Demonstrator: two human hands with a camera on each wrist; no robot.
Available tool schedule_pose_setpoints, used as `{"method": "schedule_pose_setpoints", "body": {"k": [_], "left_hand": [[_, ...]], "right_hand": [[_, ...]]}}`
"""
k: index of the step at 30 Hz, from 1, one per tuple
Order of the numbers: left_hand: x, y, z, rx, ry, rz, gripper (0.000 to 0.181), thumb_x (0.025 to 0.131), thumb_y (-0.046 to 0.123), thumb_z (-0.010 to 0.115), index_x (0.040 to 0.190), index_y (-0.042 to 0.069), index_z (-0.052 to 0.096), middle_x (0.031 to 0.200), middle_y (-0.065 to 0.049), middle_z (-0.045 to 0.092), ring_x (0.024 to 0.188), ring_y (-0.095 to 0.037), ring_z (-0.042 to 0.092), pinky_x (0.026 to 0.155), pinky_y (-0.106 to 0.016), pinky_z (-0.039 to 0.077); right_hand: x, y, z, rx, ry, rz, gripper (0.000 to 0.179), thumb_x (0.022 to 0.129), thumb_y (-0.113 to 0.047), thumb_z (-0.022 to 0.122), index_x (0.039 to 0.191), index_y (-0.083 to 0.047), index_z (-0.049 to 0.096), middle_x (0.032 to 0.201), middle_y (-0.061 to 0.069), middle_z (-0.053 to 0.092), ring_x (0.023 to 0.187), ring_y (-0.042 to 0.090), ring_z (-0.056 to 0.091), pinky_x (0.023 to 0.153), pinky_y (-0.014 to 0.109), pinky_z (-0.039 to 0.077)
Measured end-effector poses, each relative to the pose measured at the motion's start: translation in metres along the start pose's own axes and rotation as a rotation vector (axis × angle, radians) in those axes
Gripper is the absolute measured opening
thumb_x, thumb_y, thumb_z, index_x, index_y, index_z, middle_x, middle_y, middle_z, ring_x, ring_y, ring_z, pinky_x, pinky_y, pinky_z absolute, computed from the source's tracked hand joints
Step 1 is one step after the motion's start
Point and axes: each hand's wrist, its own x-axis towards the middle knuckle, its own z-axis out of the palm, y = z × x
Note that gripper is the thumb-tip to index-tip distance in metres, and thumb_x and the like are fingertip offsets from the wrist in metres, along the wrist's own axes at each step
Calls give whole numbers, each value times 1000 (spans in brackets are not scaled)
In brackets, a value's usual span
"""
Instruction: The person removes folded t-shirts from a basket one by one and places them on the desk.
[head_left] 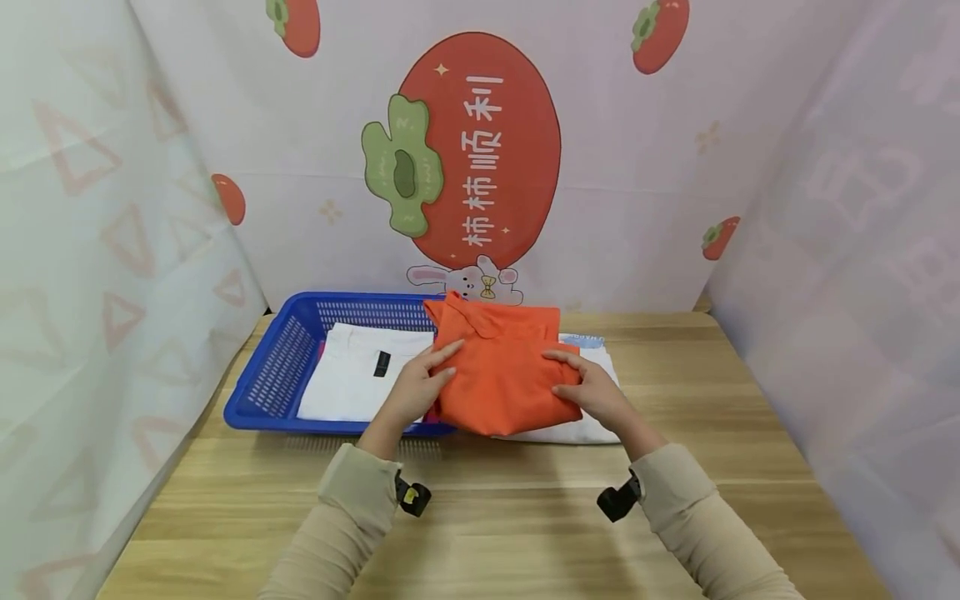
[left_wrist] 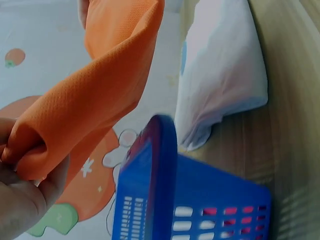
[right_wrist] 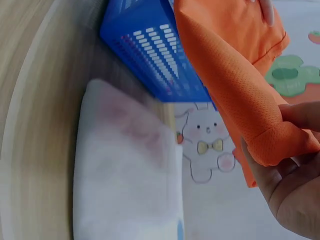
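Fingers of left hand (head_left: 415,390): clamped on orange garment (head_left: 510,379), left edge.
Right hand (head_left: 597,392): pinched its right edge.
Blue basket (head_left: 283,371): lay left, nearer the left hand.

Two long beige sleeves are worn: seen from the head camera, the left sleeve (head_left: 322,550) enters at seven o'clock and the right sleeve (head_left: 723,542) at five. The fabric is soft and creased, and each sleeve ends in a broad, smoother band, the left cuff (head_left: 362,482) and the right cuff (head_left: 671,482). Beyond them the left hand (head_left: 416,387) and right hand (head_left: 602,398) are bare. A small, blocky black left wrist camera (head_left: 413,497) sits at four o'clock on its cuff (a yellow mark shows on it); the black right wrist camera (head_left: 618,502) sits at eight.
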Motion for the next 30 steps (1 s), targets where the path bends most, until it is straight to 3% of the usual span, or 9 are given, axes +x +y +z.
{"method": "schedule_pose_setpoints", "body": {"k": [8,14,18,23,30], "left_hand": [[17,9,32,29,-170,34,45,85,13,53,128,24,44,138,-12,24,125,-26,21,98,-45,21],[30,17,61,46,-326,51,48,85,12,53,130,23,41,139,-9,23,125,-23,22,98,-40,22],[41,22,83,39,-410,66,52,83,8,54,131,21,38,141,-5,20,124,-20,23,96,-35,27],[55,28,109,130,-448,107,56,81,5,56,132,21,37,140,-4,21,124,-15,24,93,-28,30],[74,36,147,279,-455,167,55,81,5,55,132,18,38,140,-3,22,122,-13,27,92,-20,29]], "right_hand": [[-21,16,-34,-83,54,8,48,80,-4,58,125,-12,45,119,20,39,90,27,48,68,30,44],[-43,33,-57,-62,58,29,51,80,-4,57,128,-6,40,127,23,30,98,30,43,71,29,43],[-57,45,-69,-83,118,51,52,80,-4,58,127,-3,39,130,25,25,103,33,38,75,32,40],[-70,61,-84,-78,181,75,53,80,-4,58,128,0,36,132,28,20,111,36,30,80,34,37],[-86,81,-103,-13,210,119,55,83,-8,56,132,-5,32,132,29,18,108,36,34,72,26,43]]}}
